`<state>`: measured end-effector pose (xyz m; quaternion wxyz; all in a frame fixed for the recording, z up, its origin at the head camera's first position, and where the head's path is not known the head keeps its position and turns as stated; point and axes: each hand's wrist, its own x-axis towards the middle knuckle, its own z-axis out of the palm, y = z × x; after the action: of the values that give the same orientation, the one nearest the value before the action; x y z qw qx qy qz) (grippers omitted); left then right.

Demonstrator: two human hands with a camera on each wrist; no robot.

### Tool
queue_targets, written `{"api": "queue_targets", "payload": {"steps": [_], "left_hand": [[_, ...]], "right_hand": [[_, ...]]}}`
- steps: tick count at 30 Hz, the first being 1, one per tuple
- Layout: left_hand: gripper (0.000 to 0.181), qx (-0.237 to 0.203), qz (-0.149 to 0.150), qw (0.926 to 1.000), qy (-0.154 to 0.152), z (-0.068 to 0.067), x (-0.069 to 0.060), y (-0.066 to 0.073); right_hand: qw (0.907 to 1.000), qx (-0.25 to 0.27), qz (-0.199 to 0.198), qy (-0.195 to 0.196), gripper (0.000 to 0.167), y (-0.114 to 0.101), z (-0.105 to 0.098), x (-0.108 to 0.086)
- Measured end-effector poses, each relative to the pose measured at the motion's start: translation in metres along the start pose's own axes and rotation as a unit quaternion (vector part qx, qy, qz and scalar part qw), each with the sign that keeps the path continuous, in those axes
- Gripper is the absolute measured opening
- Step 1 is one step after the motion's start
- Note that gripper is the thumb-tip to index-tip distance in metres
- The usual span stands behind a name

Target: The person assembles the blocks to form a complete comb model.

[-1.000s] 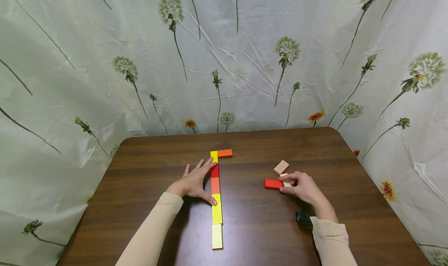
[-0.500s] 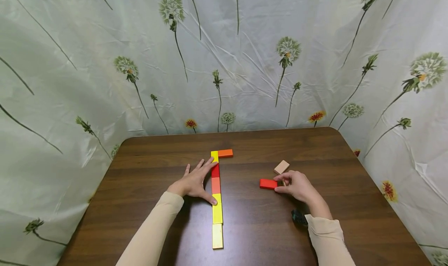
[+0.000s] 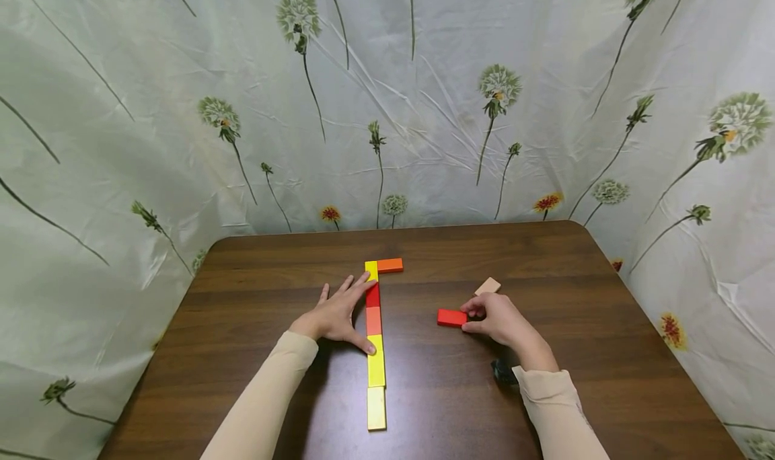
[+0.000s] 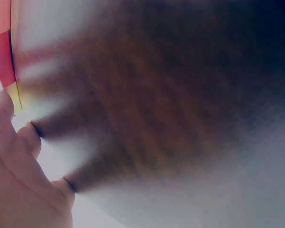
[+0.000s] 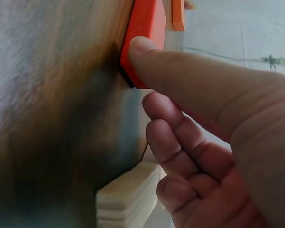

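Observation:
In the head view, my left hand lies spread over a straight row of coloured blocks, its index fingertip near the red block and its thumb on the yellow block. My right hand pinches a separate red block by its right end, low at the tabletop. The right wrist view shows the thumb against this red block, the other fingers curled. The left wrist view catches the fingertips of the left hand pressing down beside the row.
A pale wooden block lies behind my right hand. An orange block sticks out rightward from the row's far end; a pale yellow block ends it nearest me. A dark object sits by the right wrist. Patterned cloth hangs behind the table.
My right hand has slid leftward with the red block, towards the row. A light block that showed under its fingers is now out of sight. My left hand has stayed still.

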<state>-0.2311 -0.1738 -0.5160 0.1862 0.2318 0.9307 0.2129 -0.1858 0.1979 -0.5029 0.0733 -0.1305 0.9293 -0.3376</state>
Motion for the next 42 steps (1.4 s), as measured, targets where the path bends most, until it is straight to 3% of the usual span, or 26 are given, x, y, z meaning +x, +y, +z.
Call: {"api": "queue_targets", "payload": {"steps": [8, 11, 17, 31, 42], "left_hand": [[0.143, -0.012, 0.015, 0.9998, 0.004, 0.003, 0.002, 0.0], [0.141, -0.001, 0.008, 1.0, 0.003, 0.001, 0.0, 0.001], [0.14, 0.018, -0.003, 0.9998, -0.006, -0.002, -0.001, 0.002], [0.141, 0.017, -0.009, 0.9998, -0.006, -0.003, 0.0, 0.003], [0.141, 0.007, 0.003, 1.0, -0.003, -0.001, -0.001, 0.002]], "right_hand": [[0.9998, -0.012, -0.013, -0.01, 0.023, -0.006, 0.005, 0.008], [0.9995, -0.019, -0.023, -0.008, 0.022, -0.009, 0.009, 0.014], [0.9985, -0.044, -0.031, -0.005, 0.022, -0.015, 0.012, 0.03], [0.9948, -0.095, -0.036, 0.012, 0.025, -0.04, 0.027, 0.074], [0.9944, -0.102, -0.029, 0.005, 0.026, -0.055, 0.041, 0.096]]}}
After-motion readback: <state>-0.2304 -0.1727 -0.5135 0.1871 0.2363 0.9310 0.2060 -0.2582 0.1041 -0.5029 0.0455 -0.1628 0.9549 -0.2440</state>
